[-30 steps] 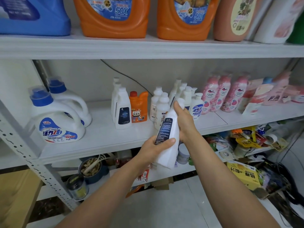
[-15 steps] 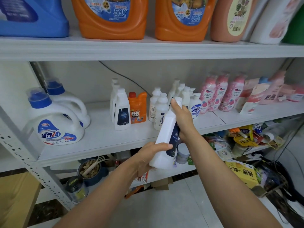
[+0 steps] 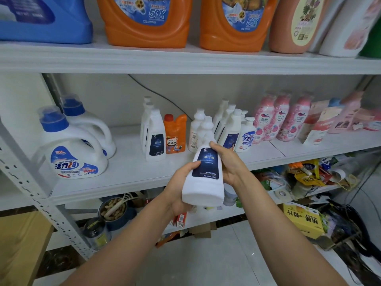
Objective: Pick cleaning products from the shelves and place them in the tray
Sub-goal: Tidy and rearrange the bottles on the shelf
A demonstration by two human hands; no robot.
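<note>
I hold a white cleaner bottle (image 3: 204,182) with a dark blue label in front of the middle shelf (image 3: 127,174), its label facing me. My left hand (image 3: 181,186) grips its lower left side and base. My right hand (image 3: 228,162) grips its right side near the neck. On the shelf behind stand more white bottles (image 3: 154,137), a small orange bottle (image 3: 175,134), a cluster of white bottles (image 3: 228,126) and pink bottles (image 3: 282,118). No tray is in view.
Two white detergent jugs with blue caps (image 3: 72,149) stand at the shelf's left. Big orange jugs (image 3: 144,19) and a blue jug (image 3: 41,17) fill the top shelf. The bottom shelf holds a bowl (image 3: 113,209), a jar and clutter. A yellow box (image 3: 303,219) lies on the floor.
I have turned the bottle in my hands so the front label now faces me, and lowered it slightly toward me. Both hands stayed on it.
</note>
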